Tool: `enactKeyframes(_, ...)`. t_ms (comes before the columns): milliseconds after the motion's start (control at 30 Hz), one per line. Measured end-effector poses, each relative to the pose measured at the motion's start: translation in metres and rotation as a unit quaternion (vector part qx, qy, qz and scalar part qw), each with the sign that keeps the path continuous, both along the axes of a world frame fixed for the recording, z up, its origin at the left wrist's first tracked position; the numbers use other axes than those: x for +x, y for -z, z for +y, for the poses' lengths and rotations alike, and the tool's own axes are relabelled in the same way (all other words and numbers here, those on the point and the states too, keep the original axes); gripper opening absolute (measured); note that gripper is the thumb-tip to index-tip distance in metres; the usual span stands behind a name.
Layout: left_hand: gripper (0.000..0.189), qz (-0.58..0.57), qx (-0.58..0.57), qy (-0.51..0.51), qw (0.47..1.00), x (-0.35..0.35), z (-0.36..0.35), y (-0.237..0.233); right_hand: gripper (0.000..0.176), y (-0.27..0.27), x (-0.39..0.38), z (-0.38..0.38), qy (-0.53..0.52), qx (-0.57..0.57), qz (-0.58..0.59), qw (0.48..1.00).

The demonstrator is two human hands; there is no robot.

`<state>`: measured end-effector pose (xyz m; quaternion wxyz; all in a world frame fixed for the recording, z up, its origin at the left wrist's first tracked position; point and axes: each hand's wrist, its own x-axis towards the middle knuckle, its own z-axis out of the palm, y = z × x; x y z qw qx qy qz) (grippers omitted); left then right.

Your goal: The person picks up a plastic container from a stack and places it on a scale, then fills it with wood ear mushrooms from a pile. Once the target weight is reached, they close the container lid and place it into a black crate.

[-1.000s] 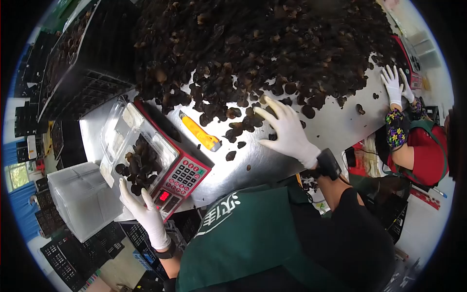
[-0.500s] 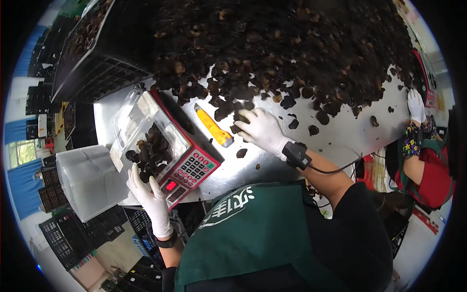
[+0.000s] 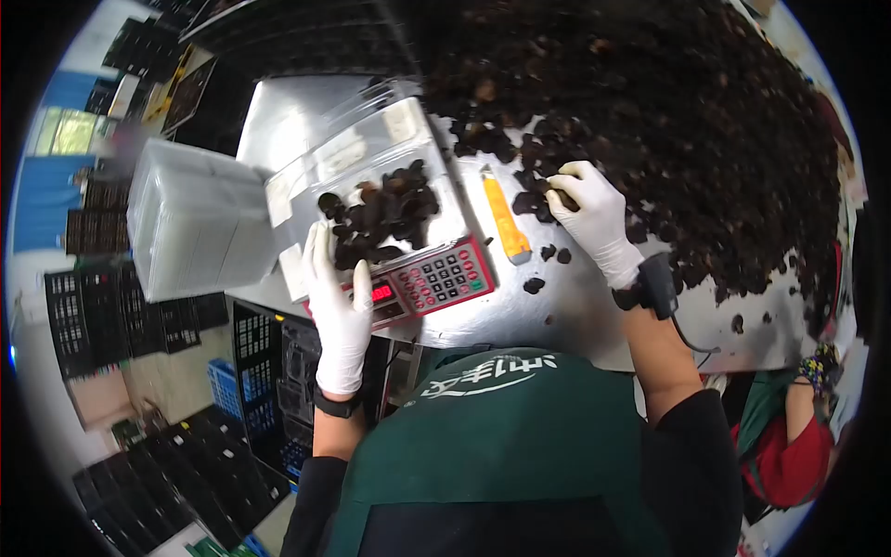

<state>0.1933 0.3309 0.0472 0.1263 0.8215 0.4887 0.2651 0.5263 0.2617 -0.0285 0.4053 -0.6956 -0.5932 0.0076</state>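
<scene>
My left hand (image 3: pixel 340 316), in a white glove, rests at the near left side of a clear plastic box (image 3: pixel 342 158), its fingers stretched and thumb apart. Dark, leathery mushroom pieces (image 3: pixel 379 218) lie in that box, which sits on a red digital scale (image 3: pixel 481 269) with a lit red display. White-gloved too, my right hand (image 3: pixel 592 215) is at the near left edge of a large mushroom pile (image 3: pixel 668 121). Its fingers are curled in a pinch around a dark mushroom piece, mostly hidden. Between the scale and this hand lies a yellow utility knife (image 3: pixel 504 218).
Stacked clear plastic boxes (image 3: pixel 200 223) stand left of the scale. A black crate (image 3: pixel 306 42) is behind it. Loose mushroom pieces dot the metal table (image 3: pixel 594 330). Another person's arm (image 3: pixel 800 408) shows at the far right; black crates (image 3: pixel 176 487) fill the lower left.
The camera view has turned, so the scale, box and knife appear further right. My right hand stays at the pile's edge, its fingers more curled. My left hand remains beside the box.
</scene>
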Motion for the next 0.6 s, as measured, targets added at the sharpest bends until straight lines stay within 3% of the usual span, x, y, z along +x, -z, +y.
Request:
enactKeyframes(100, 0.068, -0.039, 0.015, -0.029, 0.999, -0.011, 0.012, 0.005, 0.019, -0.043, -0.025, 0.031, -0.048, 0.052, 0.015, 0.997)
enactKeyframes(233, 0.063, -0.074, 0.006, -0.026, 0.997, -0.014, 0.028, -0.002, 0.020, -0.092, -0.087, 0.080, -0.199, 0.136, -0.008, 0.970)
enactKeyframes(333, 0.058, -0.126, -0.024, 0.026, 0.991, -0.006, 0.028, -0.002, 0.020, -0.076, -0.138, 0.110, -0.316, 0.054, -0.030, 0.947)
enactKeyframes(400, 0.059, -0.147, -0.072, 0.057, 0.985, -0.001, 0.027, 0.003, 0.036, -0.067, -0.162, 0.114, -0.307, -0.055, -0.160, 0.937)
enactKeyframes(433, 0.061, -0.195, -0.085, 0.070, 0.975, 0.003, 0.027, 0.013, 0.042, -0.067, -0.167, 0.110, -0.298, -0.081, -0.168, 0.936)
enactKeyframes(567, 0.059, -0.222, -0.110, 0.048, 0.968, 0.006, 0.022, 0.018, 0.048, -0.059, -0.150, 0.092, -0.250, 0.080, -0.037, 0.964)
enactKeyframes(600, 0.059, -0.196, -0.105, 0.053, 0.974, 0.005, 0.023, 0.018, 0.048, -0.060, -0.129, 0.085, -0.235, 0.067, -0.007, 0.970)
